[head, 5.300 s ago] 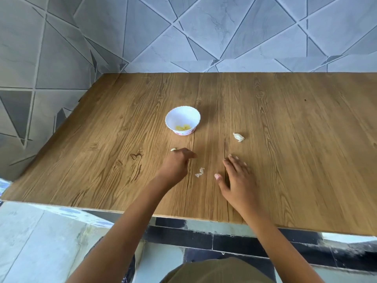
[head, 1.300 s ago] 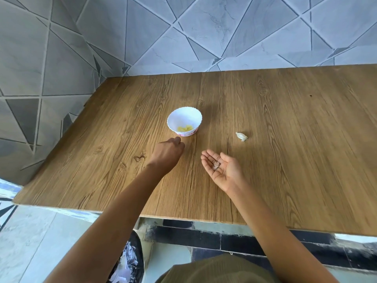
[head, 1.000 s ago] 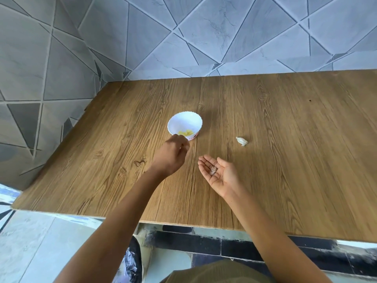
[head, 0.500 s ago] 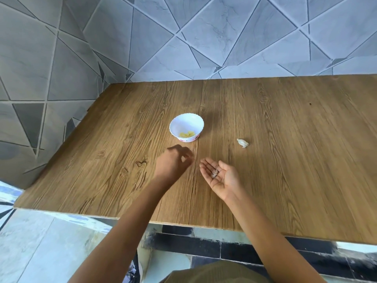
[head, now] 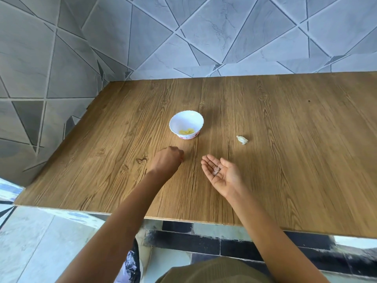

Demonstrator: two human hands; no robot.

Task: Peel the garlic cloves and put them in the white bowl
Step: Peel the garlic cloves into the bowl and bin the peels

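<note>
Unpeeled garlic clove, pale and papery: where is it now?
Head view: the pale unpeeled garlic clove lies on the brown wooden table, right of the small white scalloped bowl and just beyond the upturned right hand, touching neither.

Bare forearms (head: 122, 221), olive ribbed garment (head: 214, 271)

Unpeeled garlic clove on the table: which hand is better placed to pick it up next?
Probably the right hand: it lies nearer the clove, on its side, though peel scraps rest in its open palm.
</note>
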